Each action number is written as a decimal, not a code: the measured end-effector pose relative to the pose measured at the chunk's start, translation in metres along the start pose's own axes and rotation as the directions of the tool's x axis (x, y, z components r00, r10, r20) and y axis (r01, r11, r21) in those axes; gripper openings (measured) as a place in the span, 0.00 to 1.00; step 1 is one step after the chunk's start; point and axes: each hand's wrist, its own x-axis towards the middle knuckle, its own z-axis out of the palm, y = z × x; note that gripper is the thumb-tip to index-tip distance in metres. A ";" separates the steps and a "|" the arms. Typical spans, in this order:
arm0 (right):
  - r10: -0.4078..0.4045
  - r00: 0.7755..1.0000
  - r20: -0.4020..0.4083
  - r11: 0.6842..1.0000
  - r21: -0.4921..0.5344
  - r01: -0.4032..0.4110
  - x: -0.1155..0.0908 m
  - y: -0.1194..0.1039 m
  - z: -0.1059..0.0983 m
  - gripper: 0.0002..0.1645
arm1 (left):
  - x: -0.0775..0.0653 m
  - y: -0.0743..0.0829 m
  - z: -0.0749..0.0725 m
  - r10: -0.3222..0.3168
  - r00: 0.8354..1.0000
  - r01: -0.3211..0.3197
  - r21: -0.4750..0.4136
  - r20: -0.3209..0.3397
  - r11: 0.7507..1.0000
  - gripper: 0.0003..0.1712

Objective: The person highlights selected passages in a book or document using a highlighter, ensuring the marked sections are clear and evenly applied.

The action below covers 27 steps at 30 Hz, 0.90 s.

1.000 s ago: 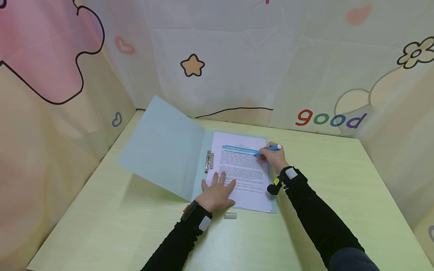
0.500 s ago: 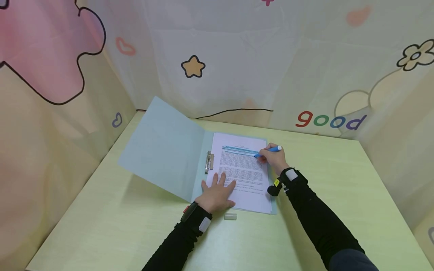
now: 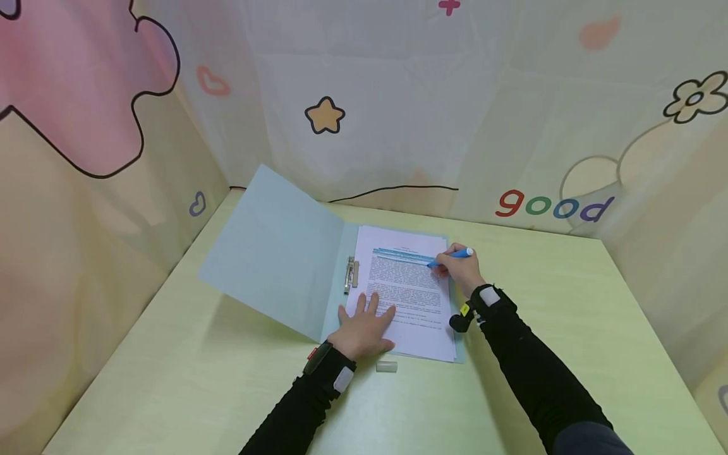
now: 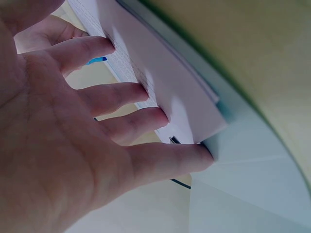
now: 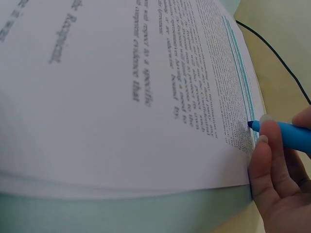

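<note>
A printed sheet [image 3: 404, 344] lies on top of the stack in a light blue folder [image 3: 279, 253], whose cover stands raised to the left. My right hand [image 3: 462, 272] pinches a blue highlighter [image 5: 291, 136], its tip at the text near the right margin. Blue highlighted lines run across the top of the text. With fingers spread, my left hand [image 3: 364, 332] presses on the sheet's lower left part; in the left wrist view its fingertips [image 4: 201, 158] touch the paper and the folder beside it.
A metal clip [image 3: 351, 275] sits at the folder's spine. Near the folder's front edge, a small pale cap-like piece [image 3: 387, 366] lies on the light wooden table [image 3: 170, 379]. A printed cloth backdrop [image 3: 387, 114] rises behind and along both sides.
The head view has tilted slightly, so everything sits a little lower in it. Both hands, the highlighter and the folder hold nearly the same places.
</note>
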 end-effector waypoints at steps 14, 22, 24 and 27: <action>0.024 1.000 0.007 1.000 0.007 -0.024 -0.002 -0.002 -0.002 0.10 | -0.001 0.001 0.001 0.001 1.000 -0.001 0.010 -0.002 1.000 0.39; 0.031 1.000 0.005 0.999 0.009 -0.031 -0.004 -0.002 -0.003 0.10 | 0.000 0.000 0.001 0.002 1.000 -0.002 0.009 0.004 1.000 0.40; 0.021 1.000 0.007 1.000 0.015 -0.021 -0.004 -0.002 -0.004 0.10 | 0.000 0.000 0.001 0.002 1.000 -0.002 0.007 0.005 1.000 0.40; 0.007 1.000 0.007 1.000 0.013 -0.007 -0.003 -0.002 -0.005 0.10 | 0.001 -0.001 0.002 0.004 1.000 -0.004 0.007 0.004 1.000 0.40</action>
